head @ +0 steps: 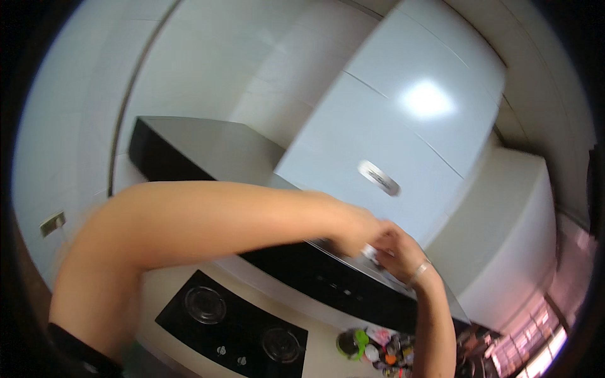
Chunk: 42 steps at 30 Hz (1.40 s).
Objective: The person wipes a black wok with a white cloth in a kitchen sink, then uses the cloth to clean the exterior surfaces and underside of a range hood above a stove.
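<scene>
Both hands meet above the range hood's black front panel point(331, 283), in front of its pale upper casing point(359, 127). My left hand point(357, 231) reaches in from the left, blurred, its fingers mostly hidden. My right hand point(399, 250), with a bracelet point(419, 273) at the wrist, has bent fingers touching or nearly touching the left. A small white thing point(368, 251) shows between the hands; which hand grips it is unclear. An oval silvery badge point(379, 178) lies on the casing just above them.
Below the hood is a black two-burner gas hob point(236, 326) on a pale counter point(324, 347). A green-rimmed container point(350, 343) and several small jars stand right of it. A wall socket point(52, 223) is far left; a white cabinet point(508, 236) hangs right.
</scene>
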### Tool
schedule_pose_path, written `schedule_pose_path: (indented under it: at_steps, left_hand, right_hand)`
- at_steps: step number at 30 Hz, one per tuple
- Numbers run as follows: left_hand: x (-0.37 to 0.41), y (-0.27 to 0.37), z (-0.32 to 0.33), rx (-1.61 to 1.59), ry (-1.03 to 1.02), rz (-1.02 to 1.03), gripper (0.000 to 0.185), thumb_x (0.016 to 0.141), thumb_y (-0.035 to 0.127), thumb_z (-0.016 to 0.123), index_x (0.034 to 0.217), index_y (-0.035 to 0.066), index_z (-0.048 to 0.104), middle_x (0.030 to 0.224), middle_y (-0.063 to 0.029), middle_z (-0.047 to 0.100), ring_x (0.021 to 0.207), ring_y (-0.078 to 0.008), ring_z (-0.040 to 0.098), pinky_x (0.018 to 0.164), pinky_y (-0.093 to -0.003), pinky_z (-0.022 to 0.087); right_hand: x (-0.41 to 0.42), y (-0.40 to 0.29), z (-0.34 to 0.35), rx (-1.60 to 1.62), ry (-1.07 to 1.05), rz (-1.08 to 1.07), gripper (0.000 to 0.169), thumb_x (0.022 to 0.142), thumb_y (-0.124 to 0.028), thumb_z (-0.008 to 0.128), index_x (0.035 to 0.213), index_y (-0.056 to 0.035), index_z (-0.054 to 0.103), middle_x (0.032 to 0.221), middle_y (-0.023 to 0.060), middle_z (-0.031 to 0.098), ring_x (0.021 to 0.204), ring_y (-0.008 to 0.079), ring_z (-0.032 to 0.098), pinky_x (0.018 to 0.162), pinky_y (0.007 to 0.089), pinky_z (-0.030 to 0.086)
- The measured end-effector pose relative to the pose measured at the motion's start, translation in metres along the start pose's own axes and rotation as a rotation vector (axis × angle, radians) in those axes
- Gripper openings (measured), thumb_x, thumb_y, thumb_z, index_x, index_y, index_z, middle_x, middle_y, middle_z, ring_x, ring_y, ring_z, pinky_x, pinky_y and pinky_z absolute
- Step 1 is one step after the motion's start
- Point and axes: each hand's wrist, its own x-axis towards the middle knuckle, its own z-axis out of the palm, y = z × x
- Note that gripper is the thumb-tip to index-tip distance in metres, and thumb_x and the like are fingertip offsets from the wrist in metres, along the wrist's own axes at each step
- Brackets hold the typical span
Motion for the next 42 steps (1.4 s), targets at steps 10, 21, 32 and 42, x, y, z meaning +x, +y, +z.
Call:
schedule_pose_path:
  at_steps: [10, 21, 32, 42]
  left_hand:
    - [0.091, 0.006, 0.019, 0.173, -0.088, -0.024, 0.033, 0.076, 0.010, 0.060, 0.109, 0.005, 0.061, 0.109, -0.0156, 0.063, 0.105, -0.0317, 0.058, 0.084, -0.0421, 0.047]
    - [-0.030, -0.114, -0.016, 0.199, -0.017, -0.161, 0.031, 0.080, 0.030, 0.061, 0.102, 0.009, 0.067, 0.103, -0.0150, 0.066, 0.097, -0.0307, 0.061, 0.082, -0.0407, 0.048]
    - [-0.231, -0.200, -0.049, 0.256, 0.168, -0.514, 0.021, 0.080, 0.023, 0.064, 0.091, 0.006, 0.069, 0.074, -0.0129, 0.066, 0.065, -0.0258, 0.060, 0.063, -0.0363, 0.046]
    - [-0.220, -0.109, -0.034, 0.024, 0.356, -0.412, 0.017, 0.075, 0.012, 0.063, 0.087, 0.001, 0.068, 0.066, -0.0147, 0.062, 0.054, -0.0192, 0.052, 0.053, -0.0313, 0.042]
  right_hand:
    - [-0.008, 0.045, -0.011, -0.523, -0.079, 0.250, 0.010, 0.072, -0.009, 0.057, 0.079, -0.0052, 0.064, 0.086, 0.0170, 0.062, 0.078, 0.0355, 0.058, 0.070, 0.0384, 0.048]
    - [0.129, -0.064, 0.052, -0.352, -0.244, -0.110, 0.018, 0.077, -0.015, 0.053, 0.085, -0.0025, 0.063, 0.076, 0.0190, 0.063, 0.074, 0.0333, 0.061, 0.068, 0.0383, 0.047]
    - [0.242, -0.231, 0.111, -0.186, -0.265, -0.365, 0.020, 0.078, -0.016, 0.054, 0.080, 0.0010, 0.064, 0.066, 0.0161, 0.062, 0.065, 0.0265, 0.061, 0.063, 0.0365, 0.047]
    - [0.155, -0.198, 0.067, -0.047, -0.298, -0.436, 0.019, 0.079, -0.015, 0.055, 0.074, 0.0025, 0.061, 0.064, 0.0170, 0.058, 0.060, 0.0281, 0.054, 0.060, 0.0358, 0.044]
